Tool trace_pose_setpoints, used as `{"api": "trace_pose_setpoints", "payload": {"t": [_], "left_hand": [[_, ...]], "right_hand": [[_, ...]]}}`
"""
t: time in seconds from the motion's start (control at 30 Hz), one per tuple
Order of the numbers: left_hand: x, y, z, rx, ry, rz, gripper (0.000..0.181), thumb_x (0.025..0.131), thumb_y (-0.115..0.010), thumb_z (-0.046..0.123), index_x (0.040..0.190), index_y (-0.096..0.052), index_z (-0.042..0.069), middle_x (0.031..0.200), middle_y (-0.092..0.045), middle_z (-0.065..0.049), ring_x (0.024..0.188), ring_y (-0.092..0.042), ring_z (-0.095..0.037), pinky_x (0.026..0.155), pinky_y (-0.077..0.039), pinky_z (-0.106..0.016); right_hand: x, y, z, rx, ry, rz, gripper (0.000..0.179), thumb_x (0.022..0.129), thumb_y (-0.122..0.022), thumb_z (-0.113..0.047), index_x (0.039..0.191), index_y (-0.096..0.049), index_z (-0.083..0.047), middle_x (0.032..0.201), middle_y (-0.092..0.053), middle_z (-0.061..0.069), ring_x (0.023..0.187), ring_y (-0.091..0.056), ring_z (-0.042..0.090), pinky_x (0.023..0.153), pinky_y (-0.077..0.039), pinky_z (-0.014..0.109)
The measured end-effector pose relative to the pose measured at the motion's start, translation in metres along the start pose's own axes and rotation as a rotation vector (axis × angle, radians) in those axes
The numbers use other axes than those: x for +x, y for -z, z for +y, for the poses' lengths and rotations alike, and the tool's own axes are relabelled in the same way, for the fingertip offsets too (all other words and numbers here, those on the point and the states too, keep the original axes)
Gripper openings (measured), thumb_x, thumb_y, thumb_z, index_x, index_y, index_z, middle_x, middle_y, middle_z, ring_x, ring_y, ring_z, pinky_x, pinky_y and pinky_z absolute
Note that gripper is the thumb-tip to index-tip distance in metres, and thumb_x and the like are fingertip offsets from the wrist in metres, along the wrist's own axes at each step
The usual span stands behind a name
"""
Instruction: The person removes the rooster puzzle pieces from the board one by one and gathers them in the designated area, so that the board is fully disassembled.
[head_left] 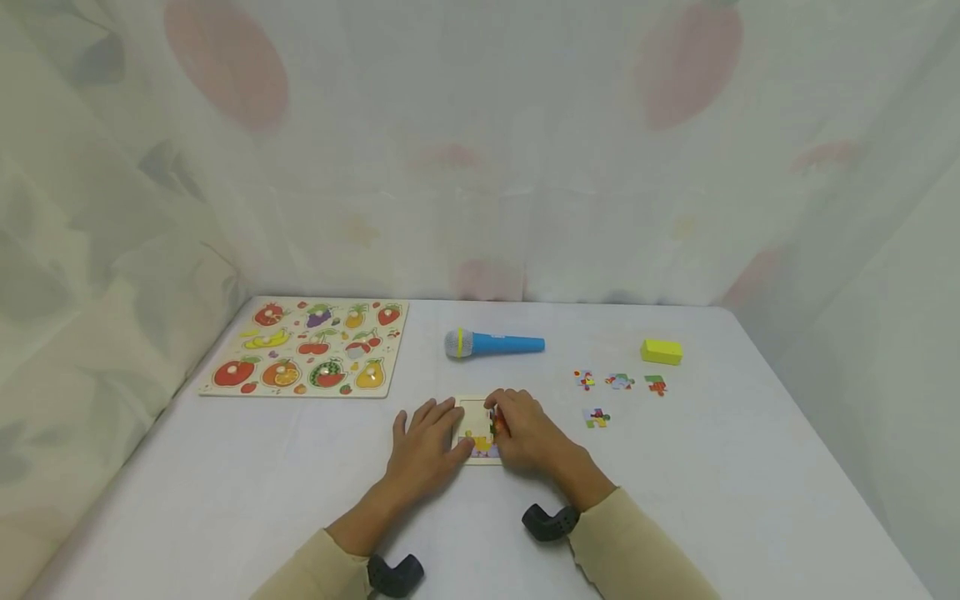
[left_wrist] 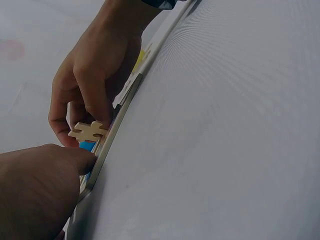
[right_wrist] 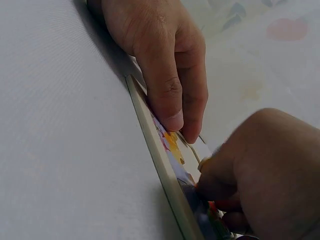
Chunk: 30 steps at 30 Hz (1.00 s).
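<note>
A small wooden jigsaw tray [head_left: 472,408] lies on the white table in front of me, with some printed pieces fitted along its near side. My left hand [head_left: 424,451] rests against the tray's left side, fingers extended and thumb over the near part. On the right, my right hand [head_left: 529,434] pinches a jigsaw piece [left_wrist: 89,131] just above the tray; the piece stands tilted, its bare wood side visible in the left wrist view. Several loose jigsaw pieces [head_left: 619,381] lie to the right of that hand.
Beyond the tray lies a blue toy microphone [head_left: 507,344]. A fruit peg puzzle board [head_left: 395,350] occupies the back left of the table. At the back right sits a yellow block [head_left: 662,352]. White patterned cloth [head_left: 480,233] hangs behind and at both sides.
</note>
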<state>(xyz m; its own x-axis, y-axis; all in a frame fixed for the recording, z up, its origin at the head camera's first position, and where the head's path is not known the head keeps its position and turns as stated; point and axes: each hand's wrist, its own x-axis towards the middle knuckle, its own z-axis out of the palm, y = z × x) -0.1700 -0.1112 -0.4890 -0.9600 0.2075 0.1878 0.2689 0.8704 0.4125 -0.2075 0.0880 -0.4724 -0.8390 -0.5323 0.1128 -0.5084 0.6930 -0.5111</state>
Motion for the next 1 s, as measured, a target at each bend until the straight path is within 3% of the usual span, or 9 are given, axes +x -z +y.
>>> {"api": "trace_pose_setpoints", "payload": {"t": [0.27, 0.47, 0.6, 0.77, 1.0], "left_hand": [[0.0, 0.0, 0.0, 0.0, -0.005, 0.008, 0.053, 0.088, -0.065, 0.042, 0.132, -0.06, 0.012, 0.142, -0.049, -0.006, 0.135, -0.034, -0.031, 0.103, -0.011, -0.066], [0.0, 0.0, 0.0, -0.001, -0.007, 0.01, 0.053, 0.088, -0.065, 0.042, 0.131, -0.061, 0.012, 0.142, -0.049, -0.006, 0.134, -0.035, -0.032, 0.103, -0.011, -0.066], [0.0, -0.001, -0.001, 0.005, -0.012, 0.014, 0.052, 0.088, -0.066, 0.041, 0.131, -0.061, 0.012, 0.142, -0.049, -0.006, 0.134, -0.035, -0.031, 0.103, -0.011, -0.066], [0.0, -0.001, -0.001, 0.012, -0.012, 0.009, 0.052, 0.089, -0.065, 0.042, 0.131, -0.06, 0.013, 0.143, -0.049, -0.005, 0.135, -0.034, -0.031, 0.103, -0.011, -0.066], [-0.001, -0.001, -0.001, 0.006, -0.002, 0.001, 0.052, 0.089, -0.063, 0.043, 0.132, -0.06, 0.014, 0.143, -0.048, -0.004, 0.136, -0.033, -0.03, 0.104, -0.009, -0.065]], "right_hand": [[0.0, 0.0, 0.004, 0.043, 0.024, 0.007, 0.039, 0.082, -0.063, -0.008, 0.12, -0.057, -0.016, 0.099, -0.054, -0.009, 0.09, -0.047, 0.012, 0.079, -0.045, 0.031], [0.001, -0.003, 0.009, 0.044, 0.161, 0.13, 0.032, 0.085, -0.065, -0.006, 0.116, -0.066, -0.013, 0.097, -0.062, -0.01, 0.083, -0.049, 0.008, 0.075, -0.046, 0.028], [0.001, -0.003, 0.012, 0.111, 0.223, 0.213, 0.024, 0.088, -0.065, -0.004, 0.11, -0.07, -0.011, 0.091, -0.065, -0.009, 0.077, -0.05, 0.008, 0.069, -0.046, 0.026], [0.0, 0.002, 0.013, 0.243, 0.174, 0.227, 0.021, 0.09, -0.063, -0.007, 0.109, -0.071, -0.009, 0.092, -0.066, -0.008, 0.075, -0.053, 0.007, 0.065, -0.048, 0.026], [-0.003, 0.021, 0.006, 0.426, 0.134, 0.228, 0.02, 0.089, -0.064, -0.004, 0.108, -0.072, -0.007, 0.092, -0.068, -0.009, 0.08, -0.055, 0.014, 0.072, -0.048, 0.034]]}}
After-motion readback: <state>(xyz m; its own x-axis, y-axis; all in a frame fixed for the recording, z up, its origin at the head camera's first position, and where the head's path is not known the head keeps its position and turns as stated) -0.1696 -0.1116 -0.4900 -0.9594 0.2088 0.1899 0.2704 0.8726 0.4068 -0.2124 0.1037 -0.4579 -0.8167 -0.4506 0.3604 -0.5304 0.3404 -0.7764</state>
